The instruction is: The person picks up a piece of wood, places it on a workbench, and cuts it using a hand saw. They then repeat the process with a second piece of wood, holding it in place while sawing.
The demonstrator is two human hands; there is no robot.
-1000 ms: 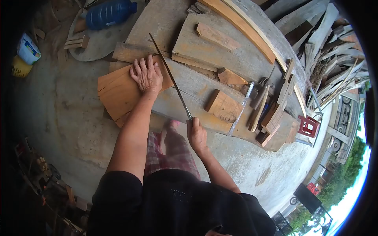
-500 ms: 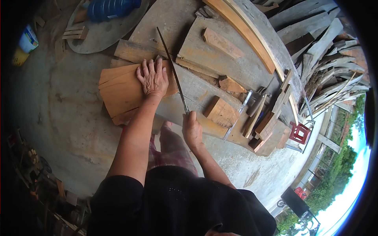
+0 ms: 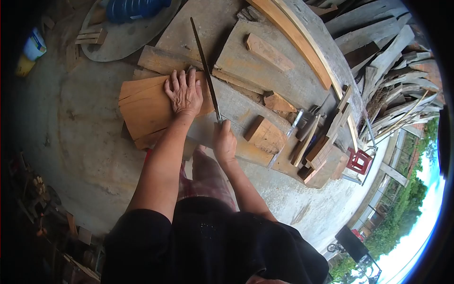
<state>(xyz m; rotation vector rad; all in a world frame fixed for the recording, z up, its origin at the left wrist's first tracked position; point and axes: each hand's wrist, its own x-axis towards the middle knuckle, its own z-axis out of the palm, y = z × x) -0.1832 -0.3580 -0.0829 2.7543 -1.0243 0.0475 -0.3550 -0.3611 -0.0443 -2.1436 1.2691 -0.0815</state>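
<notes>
My left hand lies flat with spread fingers on a reddish-brown wooden board that has dark cracks. The board rests on the left end of a low grey work surface. In my right hand, the fingers are wrapped round the handle of a long, thin saw. Its dark blade points up and away, lying along the board's right edge, just right of my left hand. Whether the teeth are inside the wood cannot be made out.
A wood block, a metal ruler and wood strips lie on the right of the bench. Long curved planks are behind. A blue bottle is at upper left, a red stool at right.
My right hand has moved up and slightly left, pushing the saw away from my body along the board's edge. My left hand has stayed in place on the board.
</notes>
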